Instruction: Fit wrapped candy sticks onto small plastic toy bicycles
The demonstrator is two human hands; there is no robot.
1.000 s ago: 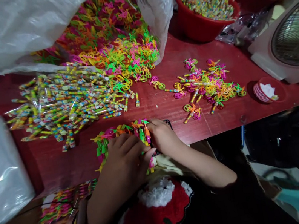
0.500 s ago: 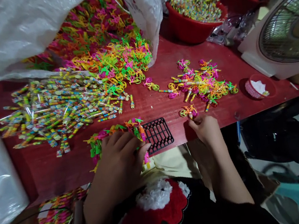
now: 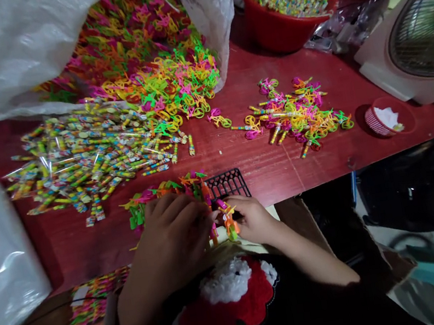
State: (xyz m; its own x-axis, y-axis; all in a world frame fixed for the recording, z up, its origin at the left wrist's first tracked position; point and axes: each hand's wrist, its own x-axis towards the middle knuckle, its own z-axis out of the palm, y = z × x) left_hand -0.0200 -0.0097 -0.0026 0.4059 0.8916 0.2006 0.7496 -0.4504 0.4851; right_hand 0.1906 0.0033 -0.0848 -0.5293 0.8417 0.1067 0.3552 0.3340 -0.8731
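My right hand (image 3: pixel 254 220) pinches a small plastic toy bicycle (image 3: pixel 230 221) in pink, orange and yellow-green, close to the table's front edge. Just left of it, my left hand (image 3: pixel 173 233) is curled over a black plastic rack (image 3: pixel 227 184). Its thumb points right toward the toy bicycle; whatever its fingers grip is hidden beneath them. A row of colourful toy bicycles (image 3: pixel 137 212) covers the rack's left part, while slots show at its right end. Right of the rack lies a loose pile of toy bicycles (image 3: pixel 296 116), some with patterned candy sticks among them.
Wrapped candy sticks (image 3: pixel 86 151) are heaped at left. Behind them a white plastic bag (image 3: pixel 16 57) spills more bicycles. A red bowl of candies (image 3: pixel 282 29), a fan (image 3: pixel 399 60) and a small pink basket (image 3: pixel 379 121) stand at right. Clear plastic sheets (image 3: pixel 0 260) lie far left.
My right hand has moved left and toward me from the right-hand pile to the rack, bringing the toy bicycle with it. My left hand has stayed over the rack.
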